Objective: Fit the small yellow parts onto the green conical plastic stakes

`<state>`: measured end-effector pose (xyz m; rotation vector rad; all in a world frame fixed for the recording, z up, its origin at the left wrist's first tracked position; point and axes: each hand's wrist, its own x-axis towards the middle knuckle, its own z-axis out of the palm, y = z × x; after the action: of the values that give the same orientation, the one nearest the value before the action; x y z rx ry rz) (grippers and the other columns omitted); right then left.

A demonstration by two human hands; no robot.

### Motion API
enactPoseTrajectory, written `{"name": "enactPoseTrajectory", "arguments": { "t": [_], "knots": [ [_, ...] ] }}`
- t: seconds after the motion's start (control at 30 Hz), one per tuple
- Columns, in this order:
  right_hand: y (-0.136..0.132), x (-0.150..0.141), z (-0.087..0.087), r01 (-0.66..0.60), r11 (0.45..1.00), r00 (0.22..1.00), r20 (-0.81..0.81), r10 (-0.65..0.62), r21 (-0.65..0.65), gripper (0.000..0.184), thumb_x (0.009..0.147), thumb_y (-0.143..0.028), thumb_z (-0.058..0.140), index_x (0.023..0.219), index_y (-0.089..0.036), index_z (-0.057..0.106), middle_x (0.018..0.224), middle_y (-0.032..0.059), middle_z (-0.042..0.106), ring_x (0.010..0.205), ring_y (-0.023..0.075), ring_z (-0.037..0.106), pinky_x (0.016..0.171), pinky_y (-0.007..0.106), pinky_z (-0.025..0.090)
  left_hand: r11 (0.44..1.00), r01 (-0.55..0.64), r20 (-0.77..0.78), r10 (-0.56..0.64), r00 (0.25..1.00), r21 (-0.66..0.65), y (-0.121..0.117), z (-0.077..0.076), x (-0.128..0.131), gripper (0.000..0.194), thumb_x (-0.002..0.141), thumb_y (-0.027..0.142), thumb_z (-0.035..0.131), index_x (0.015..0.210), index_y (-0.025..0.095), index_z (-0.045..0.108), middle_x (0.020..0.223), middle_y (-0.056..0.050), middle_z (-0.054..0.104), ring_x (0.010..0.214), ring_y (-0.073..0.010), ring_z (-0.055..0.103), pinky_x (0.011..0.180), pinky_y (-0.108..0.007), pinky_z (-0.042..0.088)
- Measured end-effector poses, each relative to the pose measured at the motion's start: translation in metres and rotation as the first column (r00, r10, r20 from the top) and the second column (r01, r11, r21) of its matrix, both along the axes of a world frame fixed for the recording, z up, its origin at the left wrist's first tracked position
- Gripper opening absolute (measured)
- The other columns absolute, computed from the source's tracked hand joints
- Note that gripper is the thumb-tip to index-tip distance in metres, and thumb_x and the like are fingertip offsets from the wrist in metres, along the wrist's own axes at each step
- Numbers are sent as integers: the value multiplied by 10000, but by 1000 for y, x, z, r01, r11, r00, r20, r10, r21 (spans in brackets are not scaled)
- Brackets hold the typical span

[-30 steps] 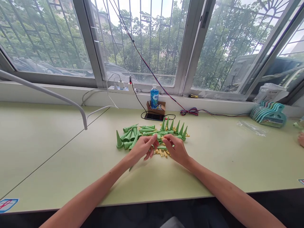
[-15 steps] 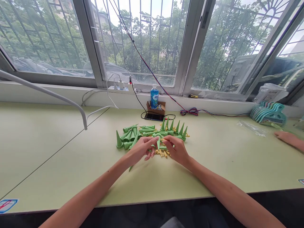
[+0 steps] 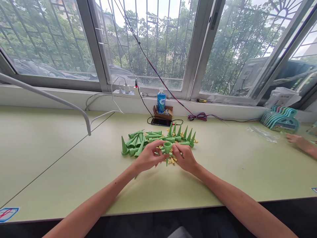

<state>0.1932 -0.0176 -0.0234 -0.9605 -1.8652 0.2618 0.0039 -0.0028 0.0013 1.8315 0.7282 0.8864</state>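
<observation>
A green cone-shaped plastic spike (image 3: 167,149) is held by my left hand (image 3: 150,154), its round threaded opening facing up and its point down. My left fingers are closed around its side. On the other side, my right hand (image 3: 184,157) is pinched shut with its fingertips close to the spike; what lies between them is hidden. Behind and left of my hands is a pile of green spikes (image 3: 135,141). Several green spikes (image 3: 178,131) stand point up in a slanting row at the right. Small yellow pegs (image 3: 173,161) lie under and between my hands.
A blue bottle (image 3: 161,101) stands in a small cardboard box (image 3: 168,114) behind a phone (image 3: 160,122). Coiled cable (image 3: 198,116) lies at the table's back. Teal plastic pieces (image 3: 281,120) and another person's hand (image 3: 298,141) are at the right. A white curved arm (image 3: 74,107) reaches in from the left.
The spike has turned so its opening faces up toward me. The yellow piece seen at my right fingertips earlier is out of sight. Another person's hand has come in further from the right.
</observation>
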Motion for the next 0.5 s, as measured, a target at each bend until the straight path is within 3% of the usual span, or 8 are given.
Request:
{"name": "enactPoseTrajectory", "arguments": {
  "t": [0.07,0.13,0.37,0.5],
  "knots": [
    [-1,-1,0,9,1000,1000,3,-9,-15,398,1000,-307,346,615,-211,363,541,-22,432,470,109,368,497,254,298,999,-22,11,21,1000,46,0,-2,1,353,797,349,696,1102,184,631,1004,-40,530,587,-79,554,339,-172,432],
    [-2,-2,0,16,1000,1000,3,-16,-26,409,1001,-317,342,605,-212,357,538,-21,431,466,108,365,494,258,293,997,-37,7,37,999,67,1,-3,2,350,800,346,688,1111,191,640,1042,-48,501,604,-79,558,338,-169,442],
    [-3,-3,2,34,999,999,-31,-34,-3,430,1008,-366,346,616,-206,420,556,-9,473,492,116,425,499,250,329,985,-125,8,125,992,116,0,-5,3,330,808,362,677,1098,215,620,1029,-49,528,593,-80,533,340,-167,439],
    [-2,-2,2,63,998,993,-104,-62,5,395,1012,-375,363,676,-200,473,561,-20,464,504,116,423,519,245,343,990,-130,17,129,992,62,0,-4,2,337,820,397,682,1063,202,553,856,-11,577,497,-66,506,347,-172,421]
  ]
}}
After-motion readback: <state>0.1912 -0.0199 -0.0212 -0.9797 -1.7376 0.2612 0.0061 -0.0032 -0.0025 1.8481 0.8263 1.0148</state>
